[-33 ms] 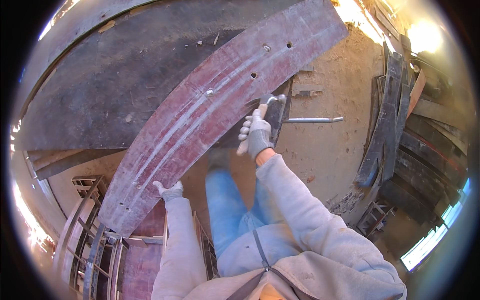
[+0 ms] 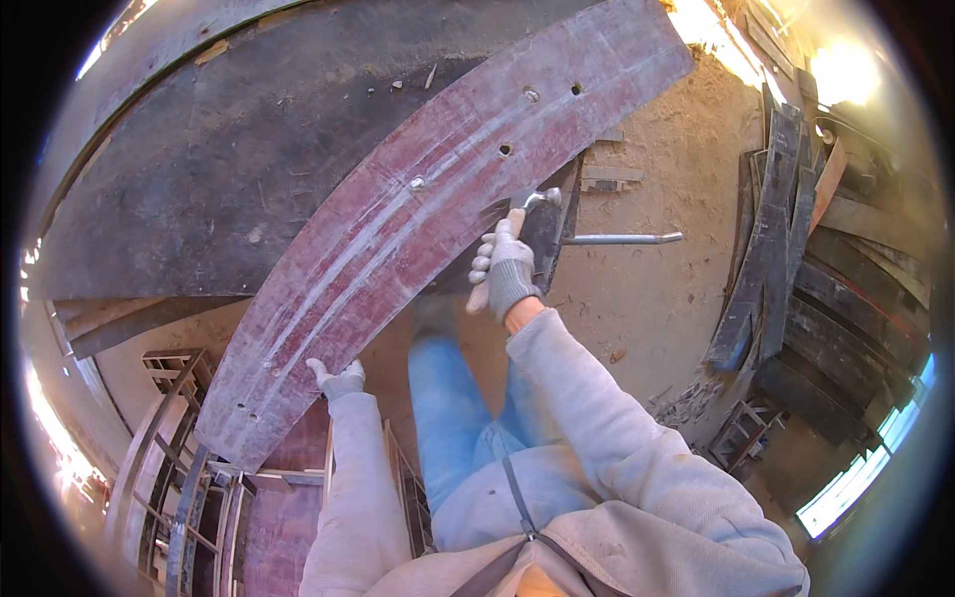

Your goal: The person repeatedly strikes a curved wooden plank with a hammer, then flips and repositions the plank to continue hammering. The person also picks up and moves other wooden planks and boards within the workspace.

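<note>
In the head view, the right hand [image 2: 504, 264], gloved, was wrapped around the wooden handle of a hammer [image 2: 516, 220], whose metal head was at the near edge of a long, curved reddish board [image 2: 418, 229]; whether it touched could not be told; the left hand [image 2: 340, 380], also gloved, was at the same edge lower down, its fingers partly hidden, so its grip could not be told; the board lay slanting partly over a dark sheet [image 2: 199, 209]; a metal bar [image 2: 622, 239] lay right of the hammer, well apart from dark planks [image 2: 774, 239].
</note>
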A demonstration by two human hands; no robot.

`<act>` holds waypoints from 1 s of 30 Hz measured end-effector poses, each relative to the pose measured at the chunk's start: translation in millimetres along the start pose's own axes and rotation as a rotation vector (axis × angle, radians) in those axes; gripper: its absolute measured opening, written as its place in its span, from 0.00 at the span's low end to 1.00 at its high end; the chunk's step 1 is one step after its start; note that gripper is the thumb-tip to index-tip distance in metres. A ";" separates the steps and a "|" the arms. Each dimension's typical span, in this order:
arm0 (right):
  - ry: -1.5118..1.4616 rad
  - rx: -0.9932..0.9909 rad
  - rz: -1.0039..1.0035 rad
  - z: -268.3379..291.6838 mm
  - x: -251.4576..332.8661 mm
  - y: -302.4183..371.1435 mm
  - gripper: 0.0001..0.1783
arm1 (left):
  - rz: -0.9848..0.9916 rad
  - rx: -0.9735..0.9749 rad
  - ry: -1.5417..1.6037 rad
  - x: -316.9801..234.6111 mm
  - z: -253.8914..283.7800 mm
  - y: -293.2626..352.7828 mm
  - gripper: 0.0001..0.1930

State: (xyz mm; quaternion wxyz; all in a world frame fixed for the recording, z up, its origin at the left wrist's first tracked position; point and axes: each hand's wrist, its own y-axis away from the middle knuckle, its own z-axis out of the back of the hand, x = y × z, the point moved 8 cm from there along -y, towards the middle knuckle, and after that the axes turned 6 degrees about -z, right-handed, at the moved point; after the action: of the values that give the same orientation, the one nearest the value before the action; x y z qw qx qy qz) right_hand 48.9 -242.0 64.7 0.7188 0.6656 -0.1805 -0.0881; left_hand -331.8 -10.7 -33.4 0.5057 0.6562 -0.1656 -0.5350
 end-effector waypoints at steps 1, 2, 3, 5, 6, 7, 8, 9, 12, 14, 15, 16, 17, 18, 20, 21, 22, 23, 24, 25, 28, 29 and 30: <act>-0.047 -0.036 0.015 1.2 -4.4 -1.2 0.22 | -0.002 0.020 0.026 0.3 -0.3 -4.3 0.47; -0.097 -0.026 0.006 -2.1 -12.2 -2.8 0.22 | -0.005 0.014 0.039 2.6 0.4 -6.4 0.43; -0.161 0.010 0.023 -8.3 -17.2 -6.0 0.21 | 0.002 0.018 0.051 6.9 0.5 -7.0 0.40; -0.050 -0.129 0.160 -9.4 -24.9 -8.0 0.19 | -0.012 0.204 0.033 12.0 -13.7 -1.2 0.35; -0.009 -0.142 0.226 -17.2 -32.2 -6.2 0.17 | 0.004 0.295 0.031 13.8 -20.8 4.9 0.34; 0.031 -0.327 0.312 -20.4 -34.3 -4.6 0.19 | -0.042 0.293 0.068 10.4 -20.9 10.7 0.29; 0.021 -0.337 0.330 -26.1 -42.5 -0.3 0.22 | -0.065 0.198 -0.005 8.2 -14.0 14.7 0.29; -0.036 -0.354 0.255 -35.4 -55.7 -2.6 0.25 | -0.071 0.175 0.034 7.5 -14.2 19.9 0.29; 0.120 -0.518 0.293 -60.2 -68.3 0.6 0.32 | -0.044 0.066 0.078 9.1 -11.0 29.9 0.35; 0.066 -0.509 0.214 -71.7 -82.5 -2.2 0.31 | -0.027 0.028 0.063 10.3 -9.6 34.0 0.36; 0.039 -0.472 0.252 -73.2 -79.5 0.0 0.31 | -0.007 0.012 0.064 11.5 -8.4 36.2 0.36; 0.120 -0.469 0.292 -73.8 -74.1 2.6 0.28 | 0.038 -0.013 0.065 14.8 -4.7 38.5 0.36; 0.110 -0.375 0.225 -70.8 -73.5 3.1 0.27 | 0.035 0.003 0.082 13.8 -4.3 40.4 0.35; 0.091 -0.232 0.157 -69.5 -72.2 5.5 0.26 | 0.035 0.029 0.100 11.9 -3.3 42.9 0.34; 0.091 -0.056 0.179 -56.8 -44.6 20.1 0.25 | 0.027 0.243 0.114 6.2 -15.6 47.7 0.33; 0.188 -0.028 0.240 -45.3 -23.9 29.9 0.25 | 0.014 0.242 0.059 3.8 -13.4 46.2 0.32; 0.290 0.038 0.297 -32.7 -4.6 43.7 0.24 | 0.033 0.303 0.067 3.4 -16.2 46.2 0.32; 0.377 0.007 0.396 -14.3 20.3 58.7 0.23 | 0.084 0.282 0.119 6.1 -14.7 42.7 0.32; 0.442 0.111 0.537 -11.0 39.9 75.8 0.22 | 0.088 0.346 0.104 5.6 -19.6 40.1 0.32; 0.441 0.043 0.677 -0.6 60.4 87.1 0.20 | 0.113 0.337 0.135 7.6 -19.6 36.4 0.31; 0.479 0.287 0.827 11.7 94.4 120.0 0.14 | 0.036 0.016 0.122 1.1 5.3 20.7 0.33; 0.578 0.188 0.746 28.4 98.6 120.0 0.14 | 0.041 -0.008 0.094 0.2 9.1 20.2 0.32; 0.697 0.178 0.633 37.6 96.3 115.1 0.14 | 0.031 -0.022 0.072 -2.1 10.7 18.3 0.32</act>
State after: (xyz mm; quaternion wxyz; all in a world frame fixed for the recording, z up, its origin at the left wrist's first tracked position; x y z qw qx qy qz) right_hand 110.2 -300.8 194.1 0.6681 0.6268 -0.1296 0.3793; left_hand -336.0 -22.3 -16.0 0.5268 0.6667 -0.1518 -0.5049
